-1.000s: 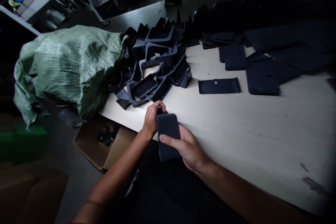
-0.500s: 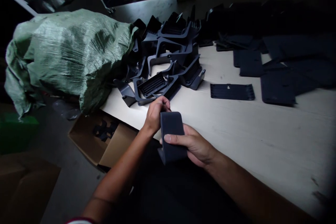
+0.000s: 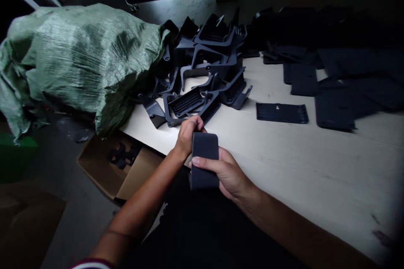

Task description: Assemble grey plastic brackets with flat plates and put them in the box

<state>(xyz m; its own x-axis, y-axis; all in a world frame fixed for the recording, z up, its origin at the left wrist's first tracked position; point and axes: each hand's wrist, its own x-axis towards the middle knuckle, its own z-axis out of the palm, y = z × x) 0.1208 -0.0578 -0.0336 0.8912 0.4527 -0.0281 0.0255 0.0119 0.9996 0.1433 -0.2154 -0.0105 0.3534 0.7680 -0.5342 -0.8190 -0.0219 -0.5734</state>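
Part [image 3: 205, 146] turned a bit vs prev frame. R hand [image 3: 232, 172] closed on it, thumb on face, nr table [image 3: 284, 168] edge; L hand [image 3: 187, 136] curled at top L, can't tell if gripping.

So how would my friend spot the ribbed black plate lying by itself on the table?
Find the pale table right of the big green sack. Between jumbled dark brackets and flat dark panels lies the ribbed black plate. Unlike its neighbours, it lies alone, grooves up, a small pale hole near its far edge.
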